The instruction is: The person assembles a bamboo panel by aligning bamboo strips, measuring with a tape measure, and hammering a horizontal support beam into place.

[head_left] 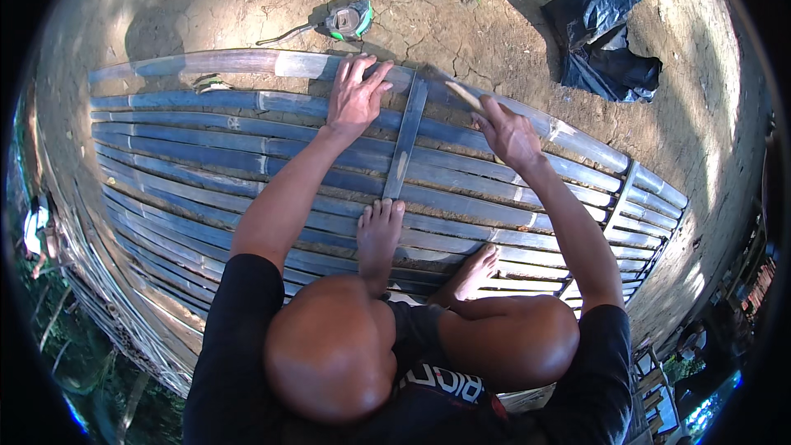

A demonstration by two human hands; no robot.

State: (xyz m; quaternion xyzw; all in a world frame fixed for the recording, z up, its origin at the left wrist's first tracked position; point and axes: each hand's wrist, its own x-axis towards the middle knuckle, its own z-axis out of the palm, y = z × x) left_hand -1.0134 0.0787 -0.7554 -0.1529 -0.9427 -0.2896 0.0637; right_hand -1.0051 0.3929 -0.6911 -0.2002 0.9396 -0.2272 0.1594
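My right hand [509, 133] is closed round the pale wooden handle of a hammer [465, 96]. Its dark head, hard to make out, is at the far end of a bamboo cross strip [405, 140], over the outermost bamboo slat [305, 64]. To the left of that joint, my left hand [357, 97] lies on the same slat with its fingers stretched out and apart. Beneath both arms spreads a panel of long grey-green bamboo slats [329, 161]. One bare foot [381, 235] is by the near end of the cross strip; the other foot [478, 270] rests further right.
On the dirt beyond the panel lies a round tape measure [349, 21] with green edges. A crumpled black plastic bag [606, 41] lies at the far right. Another cross strip [622, 194] spans the panel's right part. Thin cut strips [124, 313] lie along the left.
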